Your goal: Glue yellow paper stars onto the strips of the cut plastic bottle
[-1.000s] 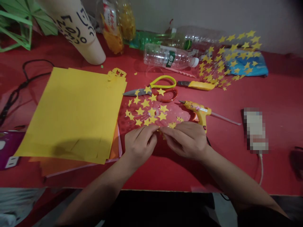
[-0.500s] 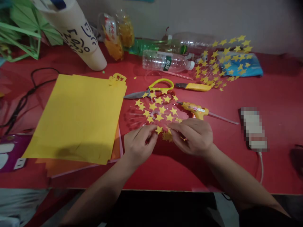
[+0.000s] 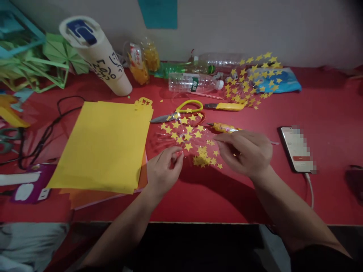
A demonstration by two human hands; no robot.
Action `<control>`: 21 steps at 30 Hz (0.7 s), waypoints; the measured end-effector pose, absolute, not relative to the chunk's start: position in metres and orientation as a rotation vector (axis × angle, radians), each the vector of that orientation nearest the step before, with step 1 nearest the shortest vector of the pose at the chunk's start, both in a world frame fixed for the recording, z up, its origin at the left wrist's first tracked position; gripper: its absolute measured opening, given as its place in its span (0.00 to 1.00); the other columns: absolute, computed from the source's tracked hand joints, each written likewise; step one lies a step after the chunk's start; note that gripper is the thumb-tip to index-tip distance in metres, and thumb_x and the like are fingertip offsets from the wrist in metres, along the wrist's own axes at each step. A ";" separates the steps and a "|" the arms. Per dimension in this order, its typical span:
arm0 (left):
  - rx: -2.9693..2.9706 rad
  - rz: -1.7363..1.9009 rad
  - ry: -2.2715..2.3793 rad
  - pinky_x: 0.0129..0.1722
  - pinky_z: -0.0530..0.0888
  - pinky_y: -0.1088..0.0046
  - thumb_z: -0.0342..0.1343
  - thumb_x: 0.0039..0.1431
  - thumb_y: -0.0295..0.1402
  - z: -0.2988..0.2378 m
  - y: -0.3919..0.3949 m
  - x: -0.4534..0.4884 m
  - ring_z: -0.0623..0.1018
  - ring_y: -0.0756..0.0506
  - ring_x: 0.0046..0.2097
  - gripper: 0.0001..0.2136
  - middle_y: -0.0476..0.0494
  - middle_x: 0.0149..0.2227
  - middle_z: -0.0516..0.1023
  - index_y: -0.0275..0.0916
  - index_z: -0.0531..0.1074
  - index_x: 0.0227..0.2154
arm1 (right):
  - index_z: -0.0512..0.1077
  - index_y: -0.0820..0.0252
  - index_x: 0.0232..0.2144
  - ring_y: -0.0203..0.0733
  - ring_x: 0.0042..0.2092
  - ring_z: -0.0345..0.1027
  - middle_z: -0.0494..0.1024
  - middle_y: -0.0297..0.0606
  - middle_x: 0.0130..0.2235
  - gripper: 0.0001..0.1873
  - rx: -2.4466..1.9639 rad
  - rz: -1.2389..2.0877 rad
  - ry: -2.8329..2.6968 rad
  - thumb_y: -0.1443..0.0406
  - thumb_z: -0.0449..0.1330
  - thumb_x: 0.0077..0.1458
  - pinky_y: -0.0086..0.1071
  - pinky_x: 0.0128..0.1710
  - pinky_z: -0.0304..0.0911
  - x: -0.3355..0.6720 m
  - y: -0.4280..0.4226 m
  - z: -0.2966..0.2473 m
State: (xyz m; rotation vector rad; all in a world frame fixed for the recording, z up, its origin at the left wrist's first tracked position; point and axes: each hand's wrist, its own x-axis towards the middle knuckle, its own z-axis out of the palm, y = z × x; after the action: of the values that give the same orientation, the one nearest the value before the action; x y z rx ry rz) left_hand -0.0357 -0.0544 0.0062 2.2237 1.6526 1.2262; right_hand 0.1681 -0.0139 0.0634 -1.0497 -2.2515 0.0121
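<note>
A clear plastic piece cut into thin strips, with yellow paper stars [image 3: 187,136] on many of its tips, lies in front of me. At its near left edge, my left hand [image 3: 165,167] pinches the end of one strip between thumb and index finger. My right hand [image 3: 247,153] hovers to the right with thumb and fingertips pressed together; anything between them is too small to make out. Loose yellow stars [image 3: 203,156] lie in a small heap between the hands. Just behind the right hand is a yellow glue gun [image 3: 224,127], partly hidden by it.
Scissors [image 3: 189,105] and a yellow utility knife [image 3: 228,107] lie beyond. Yellow paper sheets [image 3: 104,147] are stacked left, near a white tumbler [image 3: 109,68]. Behind are a plastic bottle [image 3: 187,82] and another star-tipped piece [image 3: 246,87]. A phone [image 3: 296,149] lies right.
My right hand has moved right, away from the star-tipped piece, toward the glue gun. The left hand stays near the piece's edge. The view has shifted, showing more of the wall and left side.
</note>
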 end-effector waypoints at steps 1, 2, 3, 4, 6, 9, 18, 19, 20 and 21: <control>2.230 1.238 1.656 0.18 0.63 0.83 0.56 0.54 0.26 0.006 -0.054 -0.036 0.69 0.56 0.21 0.05 0.55 0.20 0.69 0.37 0.70 0.35 | 0.71 0.55 0.30 0.34 0.21 0.64 0.73 0.32 0.19 0.10 -1.093 0.019 -2.254 0.66 0.51 0.57 0.30 0.23 0.57 0.171 -0.014 0.064; 2.242 1.253 1.657 0.18 0.63 0.83 0.56 0.54 0.26 0.006 -0.054 -0.036 0.69 0.56 0.21 0.05 0.55 0.19 0.68 0.37 0.70 0.35 | 0.71 0.55 0.30 0.34 0.21 0.63 0.72 0.32 0.19 0.10 -1.137 0.028 -2.265 0.66 0.50 0.57 0.30 0.22 0.55 0.174 -0.014 0.064; 2.259 1.268 1.656 0.18 0.63 0.82 0.56 0.54 0.26 0.007 -0.054 -0.036 0.68 0.56 0.21 0.06 0.55 0.20 0.68 0.36 0.70 0.35 | 0.71 0.56 0.30 0.34 0.21 0.63 0.72 0.33 0.20 0.10 -1.189 0.048 -2.289 0.65 0.50 0.57 0.30 0.22 0.54 0.178 -0.014 0.063; 2.280 1.280 1.652 0.19 0.63 0.82 0.56 0.53 0.26 0.007 -0.053 -0.036 0.68 0.56 0.21 0.06 0.55 0.20 0.68 0.36 0.70 0.35 | 0.71 0.57 0.30 0.34 0.21 0.63 0.73 0.33 0.21 0.10 -1.250 0.077 -2.326 0.65 0.50 0.57 0.30 0.22 0.53 0.181 -0.014 0.062; 2.317 1.293 1.640 0.20 0.64 0.82 0.57 0.52 0.25 0.008 -0.052 -0.037 0.68 0.56 0.21 0.05 0.54 0.21 0.69 0.37 0.69 0.34 | 0.71 0.58 0.31 0.36 0.24 0.65 0.75 0.35 0.24 0.09 -1.359 0.169 -2.425 0.64 0.51 0.57 0.30 0.23 0.53 0.189 -0.015 0.057; 2.363 1.349 1.611 0.24 0.67 0.79 0.57 0.51 0.24 0.011 -0.050 -0.039 0.69 0.53 0.26 0.05 0.51 0.24 0.69 0.37 0.69 0.32 | 0.72 0.60 0.32 0.40 0.33 0.69 0.76 0.40 0.33 0.09 -1.427 0.309 -2.543 0.66 0.52 0.57 0.32 0.30 0.58 0.198 -0.016 0.045; 2.356 1.527 1.627 0.36 0.71 0.66 0.57 0.47 0.23 0.023 -0.051 -0.042 0.69 0.46 0.36 0.07 0.44 0.32 0.66 0.39 0.68 0.31 | 0.74 0.65 0.35 0.46 0.40 0.66 0.74 0.47 0.37 0.13 -1.677 0.181 -2.566 0.67 0.50 0.58 0.35 0.36 0.59 0.189 -0.010 0.009; 2.354 1.532 1.606 0.35 0.71 0.66 0.56 0.48 0.23 0.025 -0.052 -0.041 0.69 0.46 0.36 0.07 0.45 0.32 0.66 0.39 0.68 0.31 | 0.74 0.65 0.36 0.46 0.41 0.66 0.73 0.48 0.38 0.14 -1.691 0.166 -2.549 0.67 0.49 0.59 0.35 0.36 0.59 0.187 -0.009 0.006; 2.354 1.535 1.587 0.35 0.71 0.67 0.56 0.48 0.23 0.026 -0.053 -0.040 0.69 0.47 0.35 0.07 0.45 0.32 0.66 0.39 0.68 0.31 | 0.74 0.66 0.37 0.46 0.41 0.66 0.73 0.49 0.39 0.15 -1.702 0.155 -2.534 0.67 0.48 0.60 0.35 0.36 0.58 0.186 -0.009 0.003; 2.356 1.534 1.568 0.35 0.71 0.67 0.56 0.49 0.23 0.027 -0.054 -0.039 0.70 0.47 0.35 0.07 0.46 0.31 0.66 0.39 0.68 0.31 | 0.74 0.65 0.37 0.46 0.42 0.66 0.73 0.49 0.39 0.15 -1.709 0.149 -2.524 0.67 0.48 0.60 0.35 0.36 0.58 0.184 -0.009 0.000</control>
State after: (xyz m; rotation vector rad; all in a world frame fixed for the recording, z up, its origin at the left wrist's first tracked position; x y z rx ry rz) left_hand -0.0387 -0.0536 0.0267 2.3561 1.5682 1.5341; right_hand 0.1844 -0.0085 0.0000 -1.7092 -2.5235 0.1491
